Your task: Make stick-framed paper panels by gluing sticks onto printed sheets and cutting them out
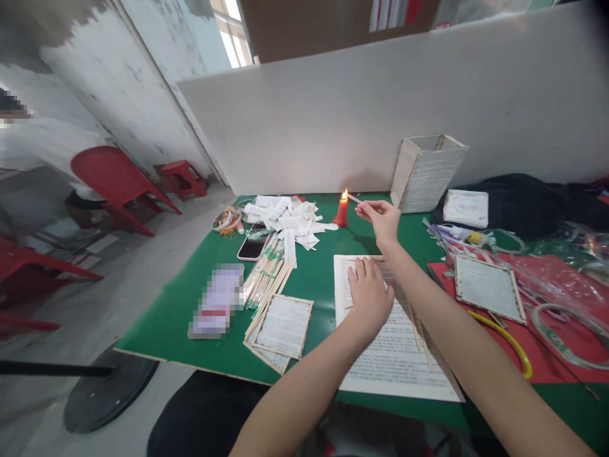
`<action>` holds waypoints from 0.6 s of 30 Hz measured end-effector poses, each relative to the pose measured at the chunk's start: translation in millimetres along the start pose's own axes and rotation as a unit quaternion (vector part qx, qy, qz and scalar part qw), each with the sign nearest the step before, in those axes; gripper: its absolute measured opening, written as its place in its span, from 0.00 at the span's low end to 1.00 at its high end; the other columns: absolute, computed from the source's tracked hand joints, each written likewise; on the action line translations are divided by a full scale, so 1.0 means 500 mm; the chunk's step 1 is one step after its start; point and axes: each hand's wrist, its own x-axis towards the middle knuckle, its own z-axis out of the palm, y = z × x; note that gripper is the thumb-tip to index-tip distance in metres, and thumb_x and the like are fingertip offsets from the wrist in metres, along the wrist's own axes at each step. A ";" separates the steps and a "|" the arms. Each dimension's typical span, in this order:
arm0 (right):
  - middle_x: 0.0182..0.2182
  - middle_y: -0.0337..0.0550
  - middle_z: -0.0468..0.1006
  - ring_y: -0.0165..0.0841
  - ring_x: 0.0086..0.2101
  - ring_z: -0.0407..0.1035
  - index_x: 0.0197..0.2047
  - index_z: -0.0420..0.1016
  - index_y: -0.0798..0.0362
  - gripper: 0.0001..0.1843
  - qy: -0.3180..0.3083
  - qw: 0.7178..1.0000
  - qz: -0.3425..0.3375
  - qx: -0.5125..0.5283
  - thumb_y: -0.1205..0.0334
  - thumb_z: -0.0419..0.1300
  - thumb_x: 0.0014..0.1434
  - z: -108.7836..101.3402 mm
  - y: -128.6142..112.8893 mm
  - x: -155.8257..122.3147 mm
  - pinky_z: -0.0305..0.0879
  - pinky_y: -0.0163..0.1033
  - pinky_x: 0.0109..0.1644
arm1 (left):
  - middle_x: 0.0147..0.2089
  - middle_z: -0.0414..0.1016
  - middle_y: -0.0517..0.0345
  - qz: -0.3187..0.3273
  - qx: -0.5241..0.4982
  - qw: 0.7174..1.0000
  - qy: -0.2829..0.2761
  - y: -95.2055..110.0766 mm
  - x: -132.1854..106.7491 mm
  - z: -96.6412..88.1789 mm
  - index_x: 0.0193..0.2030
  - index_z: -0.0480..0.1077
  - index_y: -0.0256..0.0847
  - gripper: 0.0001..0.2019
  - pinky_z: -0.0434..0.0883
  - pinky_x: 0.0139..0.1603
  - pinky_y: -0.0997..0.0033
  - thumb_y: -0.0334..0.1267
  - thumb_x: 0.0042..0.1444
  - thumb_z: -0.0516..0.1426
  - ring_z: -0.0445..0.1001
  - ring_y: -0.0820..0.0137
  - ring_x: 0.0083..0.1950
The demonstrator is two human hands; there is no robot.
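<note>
A green table [200, 336], a printed sheet [394, 355] flat upon it, hands apart, left hand [370, 297] spread open on the sheet, right hand [382, 220] raised, pinching a thin stick [354, 198], probably bamboo, its tip just beside the flame [344, 195] of a red candle [342, 212]

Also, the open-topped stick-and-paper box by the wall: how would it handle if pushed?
Probably light for its size: the open-topped box has thin paper walls in slim frames. Being tall on a narrow base, it may tip easily, and the corners look fragile.
</note>
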 end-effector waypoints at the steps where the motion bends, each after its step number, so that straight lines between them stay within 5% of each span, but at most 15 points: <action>1: 0.24 0.39 0.82 0.33 0.28 0.80 0.28 0.78 0.55 0.09 0.001 1.000 0.001 -0.004 0.64 0.73 0.46 -0.001 0.001 0.000 0.81 0.43 0.42 | 0.71 0.59 0.34 -0.001 0.000 1.000 0.002 0.000 0.000 0.000 0.71 0.55 0.24 0.32 0.57 0.70 0.46 0.47 0.69 0.48 0.53 0.49 0.74; 18: 0.24 0.40 0.82 0.33 0.28 0.80 0.28 0.77 0.55 0.07 -0.004 1.000 -0.002 -0.005 0.65 0.72 0.48 0.002 0.005 -0.001 0.81 0.43 0.42 | 0.71 0.60 0.34 -0.001 0.000 1.000 0.005 0.000 0.001 0.003 0.71 0.56 0.25 0.32 0.57 0.70 0.46 0.48 0.69 0.47 0.54 0.49 0.74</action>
